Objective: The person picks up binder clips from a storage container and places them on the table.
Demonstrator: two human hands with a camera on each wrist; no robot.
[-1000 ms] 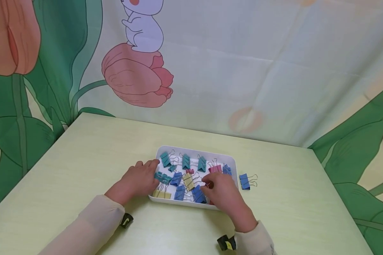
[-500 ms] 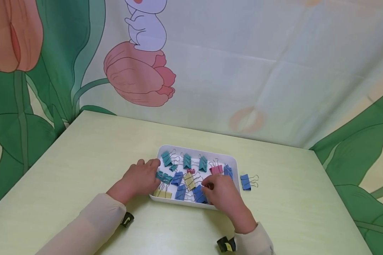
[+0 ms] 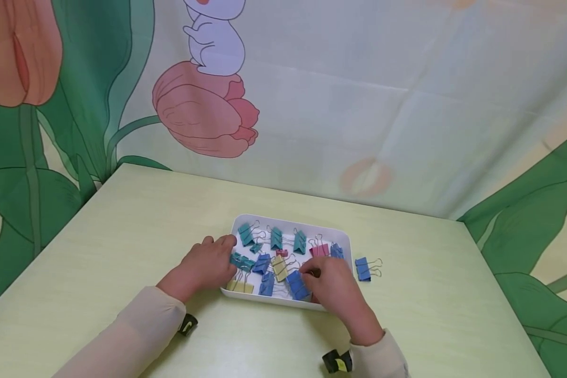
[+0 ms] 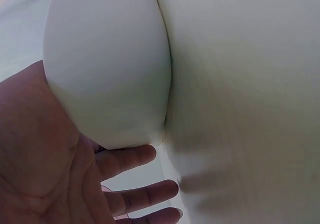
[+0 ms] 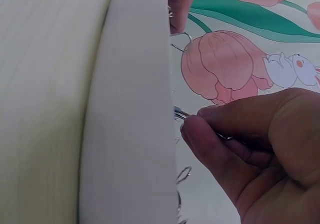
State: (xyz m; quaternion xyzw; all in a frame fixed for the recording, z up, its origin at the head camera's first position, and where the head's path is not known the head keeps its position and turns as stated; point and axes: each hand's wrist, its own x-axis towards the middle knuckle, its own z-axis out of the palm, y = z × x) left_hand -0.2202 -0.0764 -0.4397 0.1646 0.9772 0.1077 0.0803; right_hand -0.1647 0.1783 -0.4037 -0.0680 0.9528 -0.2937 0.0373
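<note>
A white tray (image 3: 283, 302) of coloured binder clips lies on the table. Over its left rim rests my left hand (image 3: 208, 262); in the left wrist view several fingers (image 4: 140, 196) reach down outside the tray, while the thumb is hidden by the wall. Inside the tray's front right part, my right hand (image 3: 333, 281) pinches the wire handle of a blue binder clip (image 3: 297, 285) between thumb and forefinger. The right wrist view shows this pinch (image 5: 200, 121) just past the tray wall, with most of the clip hidden behind it.
One blue binder clip (image 3: 363, 269) lies on the table just right of the tray. Green clips (image 3: 276, 239) line the back; a yellow clip (image 3: 280, 268) and another blue clip (image 3: 266, 284) lie beside the pinched one. A printed curtain (image 3: 359, 105) hangs behind the table.
The blue binder clip at my right fingertips has tipped up and shows more of its broad face. My right thumb and forefinger have closed together; the left hand stays put.
</note>
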